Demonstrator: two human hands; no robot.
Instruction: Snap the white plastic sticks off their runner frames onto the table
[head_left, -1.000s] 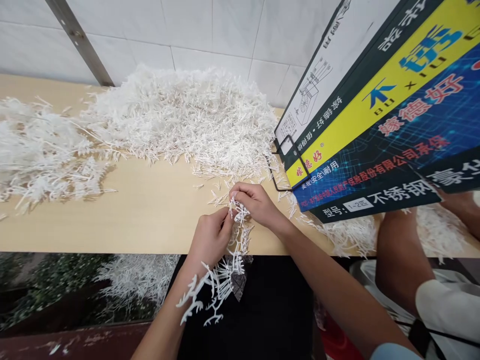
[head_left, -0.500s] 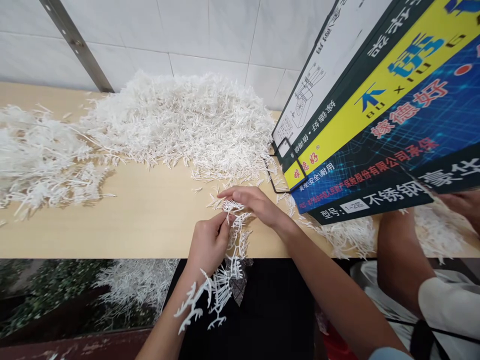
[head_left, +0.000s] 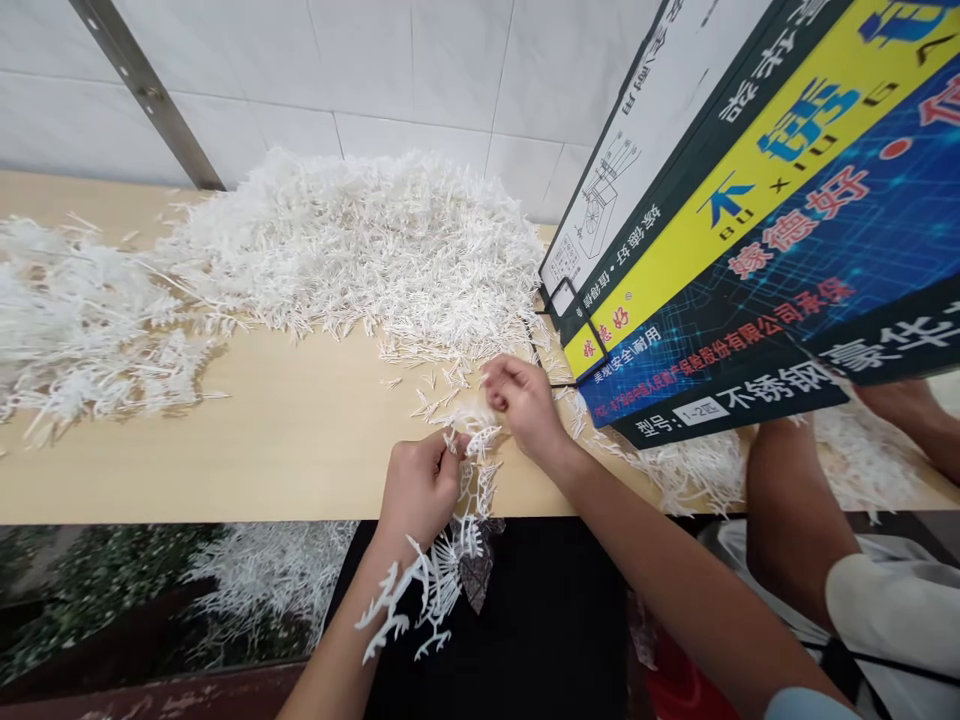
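Note:
My left hand [head_left: 424,485] is closed in a pinch on a white branched plastic sprig [head_left: 442,575], near its upper end. The sprig hangs over the table's front edge and past my left wrist. Just to the right of the upper end, my right hand [head_left: 521,405] has its fingers curled in, and whether small pieces are inside is hidden. Small loose white bits [head_left: 442,395] lie on the table in front of both hands. A big heap of white plastic pieces [head_left: 375,250] rises beyond them.
More white sprigs [head_left: 97,320] spread over the wooden table [head_left: 300,420] at left. A large printed carton [head_left: 720,260] stands at right beside a black wire frame [head_left: 562,330]. Past it, another person's arm [head_left: 787,500] reaches in. White branches [head_left: 270,580] lie below the table edge.
My right hand has drawn slightly right and away from the sprig's top, its stretched fingers now curled. My left hand keeps its pinch in nearly the same place.

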